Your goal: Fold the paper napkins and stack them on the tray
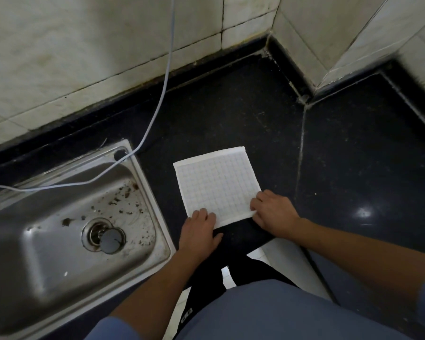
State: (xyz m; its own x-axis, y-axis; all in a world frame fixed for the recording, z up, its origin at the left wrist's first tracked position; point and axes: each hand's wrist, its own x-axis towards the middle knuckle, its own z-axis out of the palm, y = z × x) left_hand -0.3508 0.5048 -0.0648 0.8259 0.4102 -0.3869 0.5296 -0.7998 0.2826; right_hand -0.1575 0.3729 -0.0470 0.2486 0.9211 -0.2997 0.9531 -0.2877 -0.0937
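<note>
A white paper napkin [216,185] with a faint grid pattern lies flat and unfolded on the black counter [231,114], just right of the sink. My left hand [199,229] rests on its near left corner, fingers lying over the edge. My right hand [272,213] is at the near right corner, its fingers curled and pinching the napkin's edge. No tray is in view.
A steel sink [59,229] with a drain plug and dirt specks fills the left. A pale cable [162,94] hangs from above and trails across the sink. Tiled walls bound the counter at the back and right; the counter's front edge is just below my hands.
</note>
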